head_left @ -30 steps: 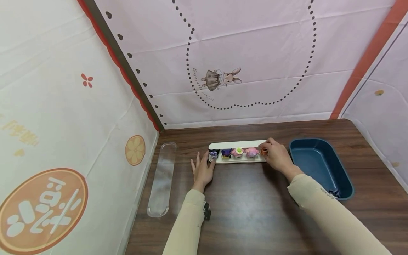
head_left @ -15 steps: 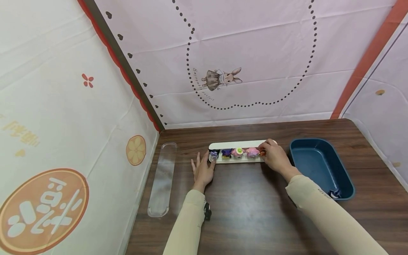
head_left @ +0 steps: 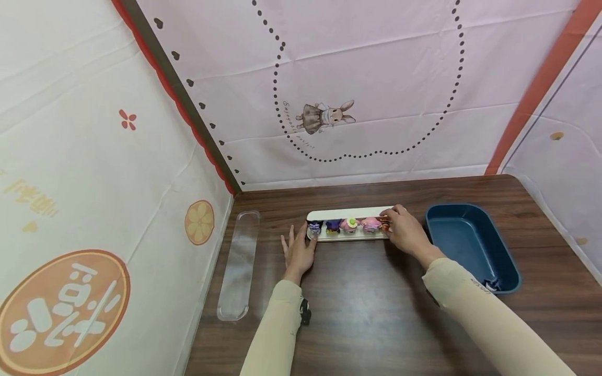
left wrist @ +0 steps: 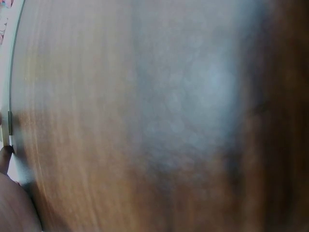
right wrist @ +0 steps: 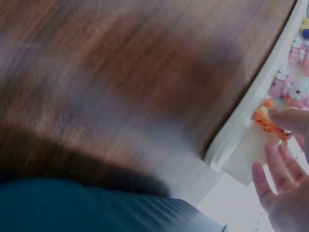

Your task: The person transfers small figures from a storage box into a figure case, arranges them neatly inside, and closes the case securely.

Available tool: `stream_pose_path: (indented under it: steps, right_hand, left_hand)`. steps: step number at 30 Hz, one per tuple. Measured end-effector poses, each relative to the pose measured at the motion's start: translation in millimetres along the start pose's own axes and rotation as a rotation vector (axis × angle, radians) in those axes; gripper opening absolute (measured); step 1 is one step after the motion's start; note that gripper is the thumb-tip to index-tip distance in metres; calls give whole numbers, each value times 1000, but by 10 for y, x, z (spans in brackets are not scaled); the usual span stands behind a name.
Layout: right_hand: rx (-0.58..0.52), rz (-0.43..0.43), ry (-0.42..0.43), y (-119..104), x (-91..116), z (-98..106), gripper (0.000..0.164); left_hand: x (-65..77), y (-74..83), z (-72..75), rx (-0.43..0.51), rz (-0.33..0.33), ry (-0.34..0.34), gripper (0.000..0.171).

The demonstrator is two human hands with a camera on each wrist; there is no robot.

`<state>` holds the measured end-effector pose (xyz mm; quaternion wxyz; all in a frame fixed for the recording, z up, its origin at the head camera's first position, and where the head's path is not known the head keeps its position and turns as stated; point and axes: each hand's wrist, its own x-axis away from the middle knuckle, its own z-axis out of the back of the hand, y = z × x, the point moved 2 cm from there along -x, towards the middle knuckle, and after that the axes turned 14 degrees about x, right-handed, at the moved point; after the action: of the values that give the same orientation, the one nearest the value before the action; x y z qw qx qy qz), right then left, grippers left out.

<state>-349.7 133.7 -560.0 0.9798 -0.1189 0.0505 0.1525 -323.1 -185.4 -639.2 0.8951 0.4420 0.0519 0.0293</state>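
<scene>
A long white display stand [head_left: 347, 214] lies across the table with several small figurines in a row. From the left come a dark-and-white one [head_left: 314, 228], a purple one [head_left: 333, 225], a pink one with a green-and-yellow top [head_left: 350, 225] and a pink one [head_left: 371, 224]. At the right end my right hand [head_left: 408, 233] pinches an orange black-striped figurine [right wrist: 264, 119] between thumb and fingers, just over the stand's base. My left hand [head_left: 299, 254] rests against the stand's left end, fingers spread and fairly straight, thumb at the front corner.
A clear plastic cover [head_left: 240, 266] lies on the table to the left. Right of my right hand stands a blue bin [head_left: 507, 250] with a small dark figurine [head_left: 492, 284] in its near corner. Fabric backdrops rise behind and at both sides.
My right hand has shifted slightly left with the orange figurine, bringing it closer to the pink one. The left hand and the stand stay in place.
</scene>
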Motion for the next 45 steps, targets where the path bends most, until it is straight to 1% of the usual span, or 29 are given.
stream_pose_path:
  steps: [3, 6, 11, 18, 20, 26, 34, 39, 42, 45]
  right_hand:
    - [-13, -8, -26, 7, 15, 70, 53]
    - [-19, -14, -43, 22, 38, 147, 57]
    - [-10, -10, -56, 49, 123, 285, 58]
    - [41, -16, -43, 125, 240, 452, 59]
    - [51, -23, -43, 153, 278, 503, 59]
    - [62, -31, -56, 271, 418, 648, 61]
    - [96, -29, -88, 508, 636, 806, 61]
    - [116, -3, -145, 643, 745, 892, 61]
    - [128, 24, -202, 731, 809, 924, 58]
    - [131, 49, -265, 822, 868, 937, 53]
  left_hand:
    - [-2, -4, 10, 1, 0, 0, 60]
    - [-6, -6, 22, -1, -2, 2, 60]
    - [-4, -8, 28, 4, -2, 9, 59]
    - [-13, -17, 10, 43, 1, 18, 60]
    - [-12, -15, 12, 32, 1, 19, 60]
    - [2, 7, 37, -14, 3, 10, 60]
    - [-8, 4, 41, -10, 3, 5, 61]
    - [-42, -25, 48, -10, -9, 24, 61]
    - [-58, -55, 41, -6, -17, 28, 60]
    - [-60, -53, 54, -7, -14, 26, 60]
